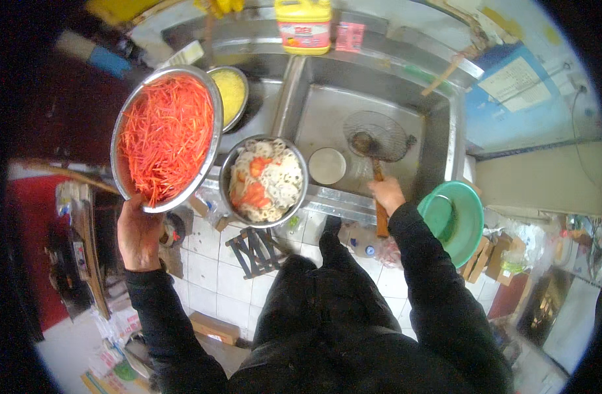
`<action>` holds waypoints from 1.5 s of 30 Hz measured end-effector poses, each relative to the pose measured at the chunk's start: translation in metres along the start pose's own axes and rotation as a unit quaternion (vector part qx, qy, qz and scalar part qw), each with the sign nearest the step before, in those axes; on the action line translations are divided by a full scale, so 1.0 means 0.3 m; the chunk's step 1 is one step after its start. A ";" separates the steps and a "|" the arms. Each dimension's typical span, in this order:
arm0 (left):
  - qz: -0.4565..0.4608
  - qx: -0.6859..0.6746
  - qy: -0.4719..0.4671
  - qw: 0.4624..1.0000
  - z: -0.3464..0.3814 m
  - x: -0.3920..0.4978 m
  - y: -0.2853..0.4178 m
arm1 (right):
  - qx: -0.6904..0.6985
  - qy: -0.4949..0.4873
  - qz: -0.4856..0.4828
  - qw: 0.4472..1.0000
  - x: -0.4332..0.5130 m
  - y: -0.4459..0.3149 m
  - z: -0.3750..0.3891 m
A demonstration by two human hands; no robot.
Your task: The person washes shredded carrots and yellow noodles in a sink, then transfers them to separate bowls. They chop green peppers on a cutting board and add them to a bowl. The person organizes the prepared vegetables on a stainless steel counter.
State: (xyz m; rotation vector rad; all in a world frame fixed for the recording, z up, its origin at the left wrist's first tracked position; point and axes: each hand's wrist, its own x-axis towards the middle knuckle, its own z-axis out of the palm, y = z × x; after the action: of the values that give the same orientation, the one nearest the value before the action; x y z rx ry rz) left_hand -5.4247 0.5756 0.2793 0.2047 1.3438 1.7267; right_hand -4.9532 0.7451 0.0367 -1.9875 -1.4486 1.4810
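My left hand [139,234] grips the near rim of a metal bowl [169,138] full of shredded carrot, which is tilted. My right hand [387,193] holds the wooden handle of a wire mesh strainer [380,135], its basket over the right sink basin [330,106]. Between my hands a metal bowl [266,180] of pale, dark-speckled food with orange pieces rests at the front of the sink. A metal bowl of yellow shreds [229,93] is partly hidden behind the carrot bowl. A round pale dish [327,166] lies in the right basin.
A yellow jug [303,27] stands on the sink's back ledge beside a pink packet [349,37]. A green plastic basin [453,221] is right of my right forearm. A folding stool [254,252] and a cardboard box [215,328] are on the tiled floor.
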 end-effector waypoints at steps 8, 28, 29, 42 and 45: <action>0.059 0.011 0.085 0.995 -0.332 -0.305 0.014 | -0.355 -0.016 -0.204 0.912 0.255 0.289 -0.078; -0.063 -0.039 0.094 0.993 -0.964 -0.756 -0.127 | -0.371 -0.234 -0.499 0.748 -1.252 -0.836 1.234; -0.057 -0.049 0.093 0.993 -0.970 -0.765 -0.126 | -0.369 -0.255 -0.500 0.741 -1.270 -0.832 1.270; -0.013 -0.095 0.142 0.985 -1.102 -0.760 -0.080 | -0.447 -0.241 -0.579 0.638 -1.399 -0.746 1.524; -0.038 -0.103 0.142 0.984 -1.194 -0.695 -0.026 | -0.431 -0.236 -0.581 0.648 -1.390 -0.790 1.635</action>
State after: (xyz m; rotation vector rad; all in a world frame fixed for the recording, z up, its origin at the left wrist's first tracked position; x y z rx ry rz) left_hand -5.5200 0.1781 0.2111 -0.2141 1.3416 1.8655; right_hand -5.4837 0.3516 0.2214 -0.2934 -3.1215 0.6379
